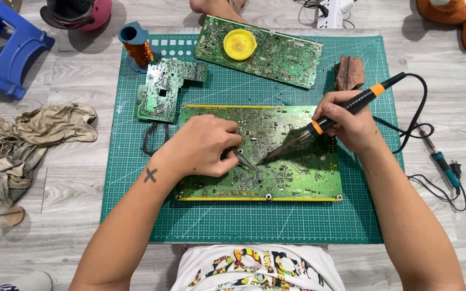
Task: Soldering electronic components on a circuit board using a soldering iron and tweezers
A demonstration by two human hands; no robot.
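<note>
Two bare hands are at work over a large green printed circuit board with yellow edge strips [297, 178], which lies flat in the middle of a green gridded cutting mat [136, 215] on a pale wood-look floor. The right hand [349, 124] has its fingers wrapped tight around a black-handled soldering iron with orange bands [351, 105], tip angled down and left onto the board's centre; its black cable [419, 108] trails off the mat to the right. The left hand [203, 148] has fingers pinched together on thin metal tweezers [246, 161], whose points sit just beside the iron's tip on the same spot. Judging by that, the step in hand is heating a small component's joint while the tweezers grip it; too small to tell if it is free yet. The next move looks to call for steady heat, a gentle pull with the tweezers and no sideways drag across neighbouring parts. Above the main board lie a smaller green circuit board with a notched corner [163, 91] and a long green circuit board at the mat's top edge [287, 54] with a round yellow plastic tin [240, 44] resting on it. A blue stand with a copper-coloured coil [137, 47] stands at the mat's top left, a brown stained sponge pad [350, 73] at top right. Off the mat: a crumpled beige rag [28, 134] left, a blue plastic stool [6, 43] top left, a second teal-handled tool with a cord [443, 164] right.
</note>
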